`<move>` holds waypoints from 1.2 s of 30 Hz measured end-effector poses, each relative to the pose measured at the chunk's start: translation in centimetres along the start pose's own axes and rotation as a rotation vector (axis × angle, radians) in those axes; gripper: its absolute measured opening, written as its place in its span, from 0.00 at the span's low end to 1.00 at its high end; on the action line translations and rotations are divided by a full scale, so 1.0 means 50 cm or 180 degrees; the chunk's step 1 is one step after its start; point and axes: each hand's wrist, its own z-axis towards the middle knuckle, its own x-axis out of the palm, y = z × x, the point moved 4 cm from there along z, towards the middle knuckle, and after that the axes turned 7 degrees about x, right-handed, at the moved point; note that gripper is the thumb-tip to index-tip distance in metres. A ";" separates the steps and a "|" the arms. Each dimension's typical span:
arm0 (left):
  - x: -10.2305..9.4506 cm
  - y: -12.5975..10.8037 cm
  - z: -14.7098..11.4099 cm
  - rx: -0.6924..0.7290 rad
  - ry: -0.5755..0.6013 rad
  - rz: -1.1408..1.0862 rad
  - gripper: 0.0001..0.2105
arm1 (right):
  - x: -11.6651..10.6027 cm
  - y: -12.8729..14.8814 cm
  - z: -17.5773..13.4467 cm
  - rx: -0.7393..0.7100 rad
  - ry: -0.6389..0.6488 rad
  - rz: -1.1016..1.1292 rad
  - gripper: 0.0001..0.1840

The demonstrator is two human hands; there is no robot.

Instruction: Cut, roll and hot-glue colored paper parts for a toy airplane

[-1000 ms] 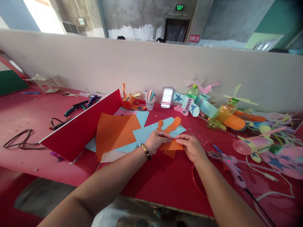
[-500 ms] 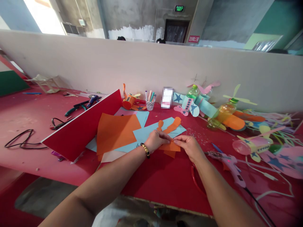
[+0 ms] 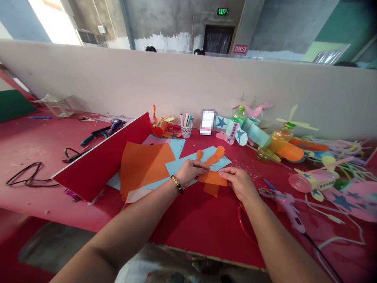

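Between my two hands is a small orange piece of paper [image 3: 213, 179] with a straight upper edge. My left hand [image 3: 190, 173] pinches its left end, and a bead bracelet is on that wrist. My right hand [image 3: 239, 181] grips the right end between thumb and fingers. Below it another orange scrap [image 3: 211, 190] lies on the red table. Just behind my hands, orange propeller-shaped cutouts [image 3: 216, 156] rest on light blue paper [image 3: 176, 167]. Larger orange sheets [image 3: 145, 163] lie to the left.
A pink glue gun [image 3: 287, 206] with a lit red light lies right of my right arm, near red handles [image 3: 244, 224]. Bottle-and-paper planes [image 3: 282, 139] stand at the back right. A pen cup [image 3: 186, 131] and a phone [image 3: 207, 122] are at the back. A red board [image 3: 108, 157] stands left.
My hands have moved apart along the orange paper, the left one slightly left and the right one slightly right. More of the paper's upper edge shows between them.
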 end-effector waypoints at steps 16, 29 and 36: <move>0.003 -0.010 -0.006 -0.0029 0.0172 -0.0043 0.14 | -0.008 -0.008 0.007 0.0288 0.0148 0.0361 0.14; 0.004 -0.002 -0.003 0.0069 0.0127 0.0063 0.15 | -0.010 -0.009 0.010 0.0090 0.0041 0.0133 0.14; 0.000 0.003 -0.001 -0.0113 0.0005 0.0022 0.15 | -0.011 -0.005 0.011 -0.0212 -0.0012 -0.0114 0.12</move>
